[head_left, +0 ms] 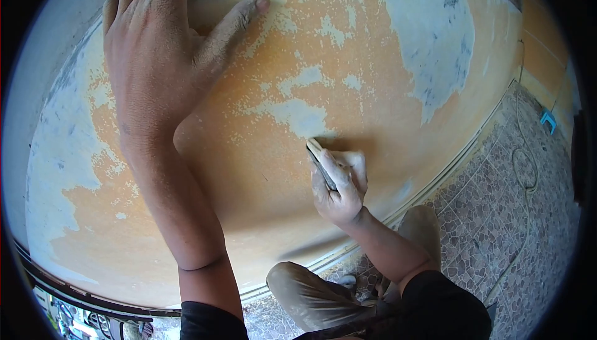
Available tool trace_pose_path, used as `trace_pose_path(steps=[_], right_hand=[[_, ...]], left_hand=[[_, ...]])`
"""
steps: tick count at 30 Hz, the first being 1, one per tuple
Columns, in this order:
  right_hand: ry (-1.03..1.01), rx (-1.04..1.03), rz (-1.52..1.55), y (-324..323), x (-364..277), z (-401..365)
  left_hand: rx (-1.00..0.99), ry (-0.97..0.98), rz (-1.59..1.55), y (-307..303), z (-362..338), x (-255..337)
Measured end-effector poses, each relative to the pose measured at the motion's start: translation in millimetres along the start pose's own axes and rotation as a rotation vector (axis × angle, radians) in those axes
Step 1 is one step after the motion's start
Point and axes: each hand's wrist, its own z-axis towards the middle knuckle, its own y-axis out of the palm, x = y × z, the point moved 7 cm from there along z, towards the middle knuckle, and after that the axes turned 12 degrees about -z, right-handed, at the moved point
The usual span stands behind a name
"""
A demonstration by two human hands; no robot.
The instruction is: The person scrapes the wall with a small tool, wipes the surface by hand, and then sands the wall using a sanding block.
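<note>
Fingers [356,169], head view: my right hand [339,187] is clenched round a flat scraper [318,156]. The scraper's tip is pressed to the orange wall [367,60], just under a bare grey patch [298,116]. My left hand [155,60] is splayed flat on the wall, up and to the left, holding nothing. Tiled floor [497,215] below.

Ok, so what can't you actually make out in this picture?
- Head view, tool in the right hand: only a thin edge shows; its fingers cover the rest.
- Head view, left hand: middle fingertips cut off by the top edge.
- Head view, small blue object by the floor at the right: too small and warped to name.
</note>
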Motion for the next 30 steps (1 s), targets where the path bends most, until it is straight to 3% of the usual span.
trace_pose_path(steps=[4,6,11,14,20,23,26,28,30], right_hand=[[0.012,-0.003,0.064,8.6,4.2,80.0],[0.032,0.034,0.077,7.7,3.9,83.4],[0.032,-0.062,-0.112,-14.1,21.2,-42.5],[0.008,-0.095,-0.096,-17.8,27.1,-47.6],[-0.027,-0.006,0.126,9.4,-2.0,91.5],[-0.031,-0.044,0.086,5.4,-4.9,56.3],[0.015,-0.088,-0.058,-13.9,12.9,-43.7],[0.019,-0.124,-0.095,-14.6,13.1,-55.8],[0.003,-0.113,-0.094,-15.3,15.0,-52.2]], left_hand=[[0.03,0.009,0.045,2.9,0.3,-1.7],[0.058,0.002,0.041,7.4,-0.1,-3.3],[0.078,-0.002,0.022,6.5,-1.2,-10.1],[0.03,-0.029,-0.015,6.2,-0.8,-12.1],[0.019,-0.012,0.056,5.9,-0.1,-8.2],[-0.011,-0.056,0.089,4.0,1.4,-3.9],[-0.015,-0.058,0.063,7.0,-1.6,-14.7],[0.072,0.08,0.013,9.7,-2.5,-25.5],[0.062,0.06,-0.026,8.7,-6.3,-21.6]])
